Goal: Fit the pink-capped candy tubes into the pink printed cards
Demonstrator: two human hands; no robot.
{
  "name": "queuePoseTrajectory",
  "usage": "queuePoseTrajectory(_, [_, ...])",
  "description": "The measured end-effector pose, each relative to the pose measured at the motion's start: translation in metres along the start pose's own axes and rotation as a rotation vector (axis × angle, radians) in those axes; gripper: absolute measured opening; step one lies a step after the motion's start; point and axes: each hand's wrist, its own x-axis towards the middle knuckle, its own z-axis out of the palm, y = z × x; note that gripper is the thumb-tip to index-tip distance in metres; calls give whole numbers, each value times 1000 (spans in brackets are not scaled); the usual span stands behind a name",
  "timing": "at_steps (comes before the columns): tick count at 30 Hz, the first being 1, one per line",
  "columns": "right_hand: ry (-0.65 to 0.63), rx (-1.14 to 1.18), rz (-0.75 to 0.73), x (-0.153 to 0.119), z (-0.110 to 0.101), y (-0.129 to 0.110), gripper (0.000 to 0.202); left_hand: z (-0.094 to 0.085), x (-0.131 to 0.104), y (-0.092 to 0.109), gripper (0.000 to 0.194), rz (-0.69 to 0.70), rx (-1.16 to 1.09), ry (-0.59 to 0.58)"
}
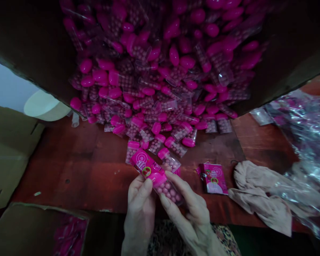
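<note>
My left hand [141, 202] has its thumb and fingers closed on a pink printed sleeve [144, 163]. Between the thumb and fingers of my right hand [188, 206] is a clear container [170, 192] of pink balls. Its pink cap meets the lower end of the sleeve; whether it sits inside the sleeve I cannot tell. Just beyond my hands, more capped containers [169, 159] lie on the red table [96, 170]. A stack of flat pink printed sleeves [214, 179] rests to the right of my hands.
A large box [29, 46] full of the pink-capped containers opens onto the table. A crumpled cloth [264, 195] and clear plastic bags [306, 142] lie at the right. At the lower left, an open carton [24, 227] holds pink packs. A pale round dish [45, 106] is at the left.
</note>
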Motion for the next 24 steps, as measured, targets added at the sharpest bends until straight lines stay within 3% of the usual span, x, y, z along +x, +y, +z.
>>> queuePoseTrajectory(8, [-24, 27, 24, 1, 3, 2, 48, 1, 6, 2, 19, 1, 8, 69])
queuePoseTrajectory(16, [-36, -2, -64, 0, 2, 4, 53, 1, 3, 1, 15, 45, 48, 155])
queuePoseTrajectory(20, [-5, 12, -63, -8, 3, 1, 53, -3, 2, 4, 20, 40, 95, 33])
queuePoseTrajectory(24, [-21, 24, 27, -13, 5, -2, 46, 3, -1, 10, 16, 71, 154, -50])
